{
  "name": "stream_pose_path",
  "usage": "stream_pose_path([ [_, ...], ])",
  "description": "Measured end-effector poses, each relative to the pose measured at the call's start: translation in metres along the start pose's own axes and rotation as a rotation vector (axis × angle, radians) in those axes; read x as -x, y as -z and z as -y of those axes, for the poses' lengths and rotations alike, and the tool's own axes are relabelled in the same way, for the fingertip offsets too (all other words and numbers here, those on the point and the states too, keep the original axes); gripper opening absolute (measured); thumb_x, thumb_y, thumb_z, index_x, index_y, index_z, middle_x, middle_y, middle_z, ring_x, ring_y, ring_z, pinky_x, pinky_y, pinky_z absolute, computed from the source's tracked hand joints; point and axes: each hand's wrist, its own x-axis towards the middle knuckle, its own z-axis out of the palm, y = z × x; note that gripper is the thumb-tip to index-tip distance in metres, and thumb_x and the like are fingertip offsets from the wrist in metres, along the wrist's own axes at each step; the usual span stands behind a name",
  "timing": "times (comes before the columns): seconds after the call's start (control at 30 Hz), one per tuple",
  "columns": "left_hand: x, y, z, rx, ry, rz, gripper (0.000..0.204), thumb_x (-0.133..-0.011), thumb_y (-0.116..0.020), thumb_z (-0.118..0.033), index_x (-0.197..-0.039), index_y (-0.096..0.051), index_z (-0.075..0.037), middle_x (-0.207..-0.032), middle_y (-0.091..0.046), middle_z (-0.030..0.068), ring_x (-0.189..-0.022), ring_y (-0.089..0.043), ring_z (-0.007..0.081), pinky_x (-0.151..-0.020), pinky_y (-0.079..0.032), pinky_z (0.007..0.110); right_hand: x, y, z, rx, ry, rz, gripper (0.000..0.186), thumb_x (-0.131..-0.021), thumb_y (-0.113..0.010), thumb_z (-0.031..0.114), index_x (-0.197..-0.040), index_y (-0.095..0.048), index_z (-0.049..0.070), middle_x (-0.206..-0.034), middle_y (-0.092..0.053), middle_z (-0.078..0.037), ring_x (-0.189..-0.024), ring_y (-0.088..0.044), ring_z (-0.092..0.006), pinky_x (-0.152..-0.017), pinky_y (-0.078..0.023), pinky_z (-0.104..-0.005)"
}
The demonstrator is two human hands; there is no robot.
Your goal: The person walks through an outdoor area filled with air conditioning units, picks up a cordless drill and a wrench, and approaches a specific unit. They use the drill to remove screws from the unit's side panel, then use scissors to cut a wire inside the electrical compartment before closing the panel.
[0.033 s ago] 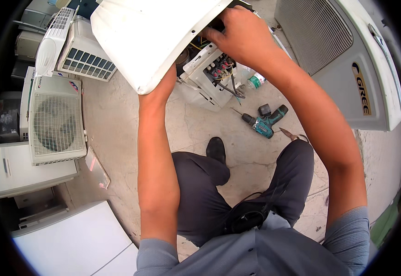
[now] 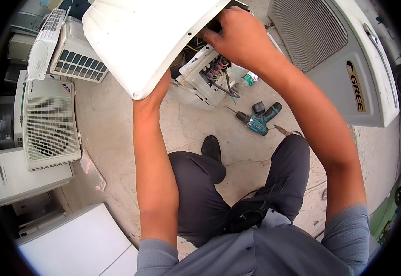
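Note:
A white metal casing panel (image 2: 131, 41) is tilted up over an opened air-conditioner outdoor unit (image 2: 196, 94). My left hand (image 2: 160, 87) reaches beneath the panel's lower edge; its fingers are hidden there. Past the panel's right edge, my right hand (image 2: 241, 34) dips into the unit's opening with thumb and fingers curled. What it pinches, if anything, is out of sight. Below that hand is a terminal block (image 2: 215, 69) with red and dark connectors. Yellow wires show inside, and a dark cable (image 2: 228, 88) hangs from the block.
On the concrete floor lie a teal cordless drill (image 2: 258, 123), a pair of snips (image 2: 283, 130) by my right knee and a clear bottle (image 2: 249, 79). A large grey-white unit (image 2: 329, 60) stands at right. Several air-conditioner units, including a fan unit (image 2: 48, 124), and white cabinets (image 2: 76, 244) line the left.
The whole view has shifted slightly, moving the scene a little left. Both hands keep their places at the panel and the opening.

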Motion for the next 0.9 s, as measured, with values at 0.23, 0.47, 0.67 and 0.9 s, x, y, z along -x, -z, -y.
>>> stream_pose_path([
  [0.23,-0.012,0.025,-0.003,-0.024,0.091,0.144,0.044,-0.095,-0.072,-0.023,-0.132,-0.062,-0.001,-0.13,-0.065,0.0146,-0.119,-0.061,0.0273,-0.103,-0.047,0.037,0.003,0.007,0.001,-0.01,-0.01,-0.012,0.039,-0.085,-0.075,0.041,-0.103,-0.075,0.006,-0.084,-0.072,-0.019,-0.081,-0.071,-0.0367,-0.072,-0.058,-0.0465],
  [0.47,-0.015,0.036,-0.003,0.019,0.035,0.112,0.036,-0.098,-0.063,-0.021,-0.13,-0.064,-0.005,-0.132,-0.064,0.0149,-0.124,-0.058,0.0286,-0.107,-0.044,0.038,-0.007,-0.005,0.009,-0.017,-0.031,0.045,0.04,-0.084,-0.075,0.041,-0.099,-0.074,0.004,-0.091,-0.074,-0.019,-0.09,-0.072,-0.035,-0.077,-0.058,-0.0457],
  [0.67,-0.039,0.043,-0.012,0.095,0.203,0.372,0.029,-0.094,-0.065,-0.024,-0.115,-0.072,-0.006,-0.114,-0.071,0.0123,-0.104,-0.064,0.0273,-0.094,-0.05,0.037,-0.012,0.009,0.011,-0.01,-0.04,0.084,0.039,-0.086,-0.074,0.041,-0.1,-0.074,0.004,-0.087,-0.074,-0.018,-0.086,-0.072,-0.0363,-0.076,-0.058,-0.047],
  [0.9,-0.03,0.03,-0.016,0.136,0.142,0.334,0.038,-0.086,-0.072,-0.018,-0.122,-0.069,-0.006,-0.116,-0.072,0.0125,-0.107,-0.066,0.0279,-0.095,-0.052,0.037,-0.011,-0.001,0.003,0.022,0.046,0.013,0.037,-0.087,-0.072,0.04,-0.095,-0.072,0.004,-0.078,-0.072,-0.018,-0.079,-0.071,-0.0387,-0.072,-0.058,-0.0475],
])
